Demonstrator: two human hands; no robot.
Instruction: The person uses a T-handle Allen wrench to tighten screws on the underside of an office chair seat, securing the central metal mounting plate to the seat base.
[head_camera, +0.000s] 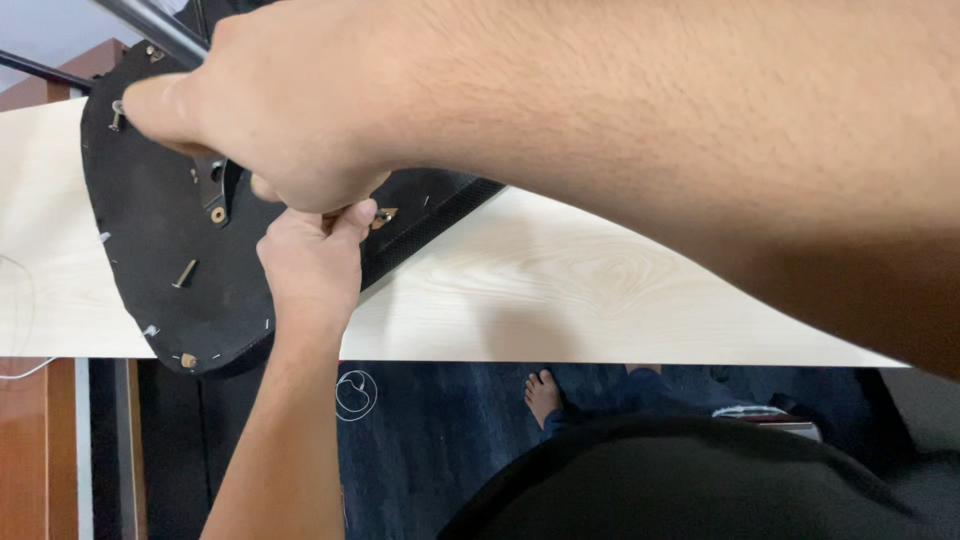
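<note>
A person leans over a pale wooden table and works on the underside of a black chair seat, which lies upside down at the upper left of the frame, its lower edge hanging past the table's near edge. The right hand, entering from the upper right on a forearm that fills much of the picture, is clenched around something at the seat's centre (what it grips is hidden under the fingers), with its thumb stretched towards a bolt standing near the seat's upper left rim. The left hand, coming up from the lower centre, is curled with its fingertips pinched just under the right hand, seemingly on a small fitting beside a metal bracket; exactly what it grasps cannot be made out. A loose screw lies on the seat's black lining at left of centre.

To do this step well, it would seem wise to keep the seat pressed flat so that it cannot tip off the table's edge, to hold the small part square while the other hand turns, and to keep the loose screw from rolling to the dark floor below.
</note>
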